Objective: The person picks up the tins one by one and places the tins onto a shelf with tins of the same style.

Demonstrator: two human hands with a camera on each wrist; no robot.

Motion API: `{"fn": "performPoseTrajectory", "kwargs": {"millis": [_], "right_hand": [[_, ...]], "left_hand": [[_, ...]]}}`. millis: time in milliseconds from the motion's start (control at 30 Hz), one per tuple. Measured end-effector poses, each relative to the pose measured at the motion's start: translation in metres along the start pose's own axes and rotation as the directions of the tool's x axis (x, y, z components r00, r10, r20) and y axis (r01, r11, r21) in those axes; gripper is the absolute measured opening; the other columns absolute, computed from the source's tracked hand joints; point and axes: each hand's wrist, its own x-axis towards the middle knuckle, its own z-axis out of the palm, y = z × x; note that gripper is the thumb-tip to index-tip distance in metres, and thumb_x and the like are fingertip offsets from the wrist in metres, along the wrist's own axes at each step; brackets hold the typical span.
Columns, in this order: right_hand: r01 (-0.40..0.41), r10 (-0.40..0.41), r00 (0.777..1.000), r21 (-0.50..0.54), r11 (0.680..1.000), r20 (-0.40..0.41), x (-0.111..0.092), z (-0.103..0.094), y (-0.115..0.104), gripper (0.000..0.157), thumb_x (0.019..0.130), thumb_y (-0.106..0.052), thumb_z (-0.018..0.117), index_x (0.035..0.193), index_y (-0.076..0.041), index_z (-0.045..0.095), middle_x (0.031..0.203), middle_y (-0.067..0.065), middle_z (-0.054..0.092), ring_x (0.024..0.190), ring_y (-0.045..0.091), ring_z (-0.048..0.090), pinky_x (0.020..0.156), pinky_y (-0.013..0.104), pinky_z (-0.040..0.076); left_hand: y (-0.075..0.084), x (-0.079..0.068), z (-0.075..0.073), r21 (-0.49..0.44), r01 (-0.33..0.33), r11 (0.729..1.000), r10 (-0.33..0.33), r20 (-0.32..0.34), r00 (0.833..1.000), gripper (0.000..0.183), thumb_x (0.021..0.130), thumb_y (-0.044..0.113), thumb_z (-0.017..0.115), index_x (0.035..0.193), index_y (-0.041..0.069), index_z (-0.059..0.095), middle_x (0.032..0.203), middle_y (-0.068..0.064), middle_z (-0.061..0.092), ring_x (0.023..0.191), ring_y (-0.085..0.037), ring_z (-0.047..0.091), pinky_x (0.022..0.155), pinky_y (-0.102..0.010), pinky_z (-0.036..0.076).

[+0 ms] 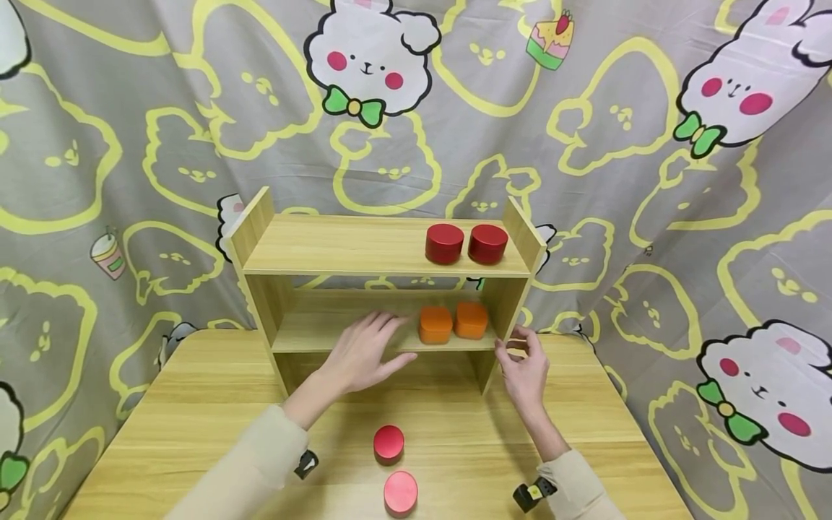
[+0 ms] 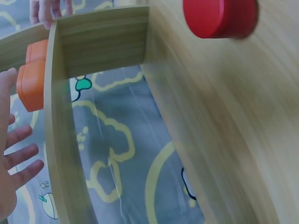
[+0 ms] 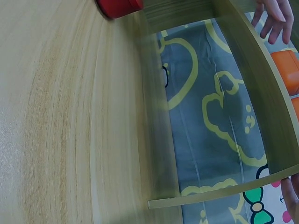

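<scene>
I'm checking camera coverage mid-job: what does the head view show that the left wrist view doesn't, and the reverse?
Only the head view: the two dark red containers on the top shelf, and a full pair of lighter red round containers on the table; the left wrist view catches just one red container there.

Only the left wrist view: the patterned curtain seen through the opening beneath the lower shelf.

Both: two orange containers, the open left hand, and the right hand at the side panel.
</scene>
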Motion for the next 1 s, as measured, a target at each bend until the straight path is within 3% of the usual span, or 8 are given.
{"fn": "performPoseTrajectory", "kwargs": {"millis": [233, 400, 733, 1000], "right_hand": [[-0.009, 0.009, 1.0, -0.014, 1.0, 0.005, 0.0, -0.001, -0.001, 0.028, 0.086, 0.015, 0.072, 0.114, 0.014, 0.065, 0.102, 0.026, 0.067, 0.082, 0.0, 0.065, 0.067, 0.006, 0.055], [-0.007, 0.007, 1.0, -0.017, 1.0, 0.01, 0.001, -0.002, -0.001, 0.028, 0.087, 0.015, 0.072, 0.114, 0.014, 0.065, 0.103, 0.026, 0.067, 0.082, -0.001, 0.065, 0.067, 0.006, 0.055], [-0.014, 0.014, 1.0, -0.014, 1.0, 0.01, 0.0, -0.001, -0.001, 0.028, 0.087, 0.014, 0.072, 0.114, 0.014, 0.065, 0.104, 0.024, 0.067, 0.083, -0.001, 0.064, 0.066, 0.006, 0.055], [-0.009, 0.009, 1.0, -0.014, 1.0, 0.009, 0.0, -0.001, 0.0, 0.028, 0.087, 0.013, 0.072, 0.114, 0.013, 0.065, 0.104, 0.023, 0.067, 0.082, -0.001, 0.065, 0.065, 0.006, 0.055]], "left_hand": [[0.005, -0.014, -0.009, -0.018, 0.003, 1.0, -0.003, 0.038, 0.999, 0.063, 0.095, 0.056, 0.071, 0.141, 0.014, 0.064, 0.131, -0.003, 0.071, 0.12, -0.026, 0.069, 0.101, -0.044, 0.061], [0.008, -0.018, -0.016, 0.0, -0.026, 1.0, 0.026, 0.026, 0.999, 0.063, 0.094, 0.056, 0.072, 0.142, 0.014, 0.064, 0.13, -0.002, 0.071, 0.118, -0.025, 0.069, 0.099, -0.043, 0.061], [0.01, -0.036, -0.021, 0.025, -0.118, 0.993, 0.119, -0.015, 0.993, 0.062, 0.092, 0.055, 0.074, 0.138, 0.014, 0.066, 0.126, -0.001, 0.073, 0.111, -0.021, 0.07, 0.092, -0.037, 0.062], [0.009, -0.057, -0.022, 0.028, -0.203, 0.979, 0.204, -0.045, 0.978, 0.06, 0.091, 0.052, 0.076, 0.135, 0.013, 0.067, 0.123, 0.002, 0.073, 0.108, -0.017, 0.071, 0.093, -0.034, 0.062]]}}
